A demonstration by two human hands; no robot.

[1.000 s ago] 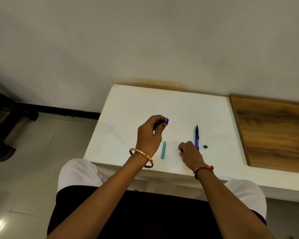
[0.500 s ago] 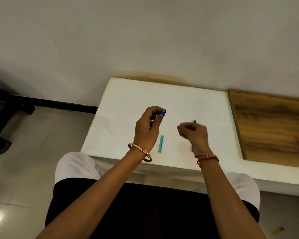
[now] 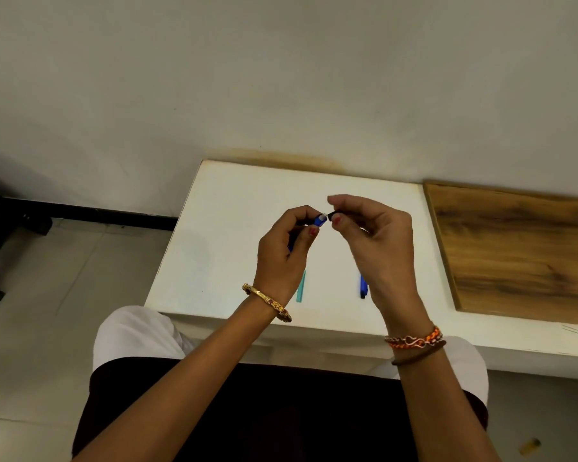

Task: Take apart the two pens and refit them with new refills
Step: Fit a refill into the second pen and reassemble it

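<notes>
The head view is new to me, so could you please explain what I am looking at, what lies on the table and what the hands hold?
There is no machine here: a camera worn on a person's head looks down at their two bare hands, so the arms reach in from below. The left hand pinches a blue pen piece with a pale end. The right hand pinches a small dark part close beside that end; I cannot tell whether they touch. On the white table lie a teal piece and a blue pen, both partly hidden by the hands. A wooden board lies on the right.
</notes>
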